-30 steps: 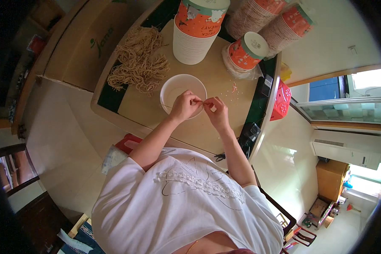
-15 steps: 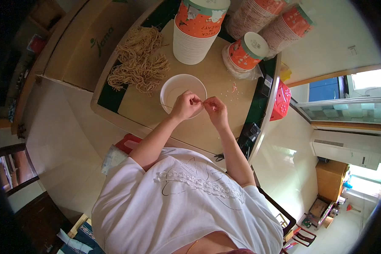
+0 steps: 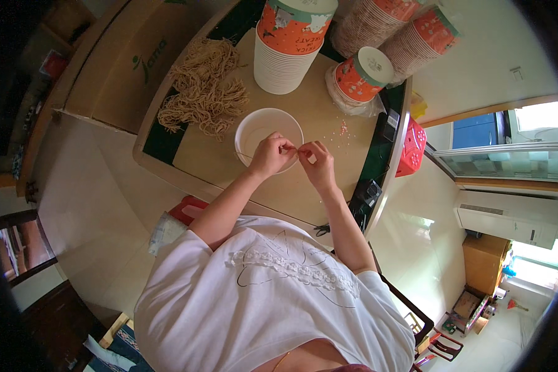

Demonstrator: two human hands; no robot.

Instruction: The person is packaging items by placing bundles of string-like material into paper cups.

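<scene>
A white paper bucket (image 3: 252, 126) stands open side up on the table, just beyond my hands. Over its near rim my left hand (image 3: 270, 157) is closed in a pinch, and a thin tan cord (image 3: 244, 155) shows beside it across the rim. My right hand (image 3: 318, 166) is pinched too, at the bucket's right side, its fingertips meeting those of the left. What lies between the right fingertips is too small to make out. A loose heap of tan cords (image 3: 208, 87) lies to the left behind the bucket.
Behind stands a tall stack of orange and white paper buckets (image 3: 285, 65); further wrapped stacks (image 3: 378, 28) and a shorter one (image 3: 361, 74) are at back right. Pink bits (image 3: 343, 129) lie scattered on the board. A black device (image 3: 370, 192) and scissors (image 3: 322, 230) sit near the right edge.
My right hand has turned slightly, its fingers lifting and curling a little differently at the pinch. The left hand and the bucket have stayed in place.
</scene>
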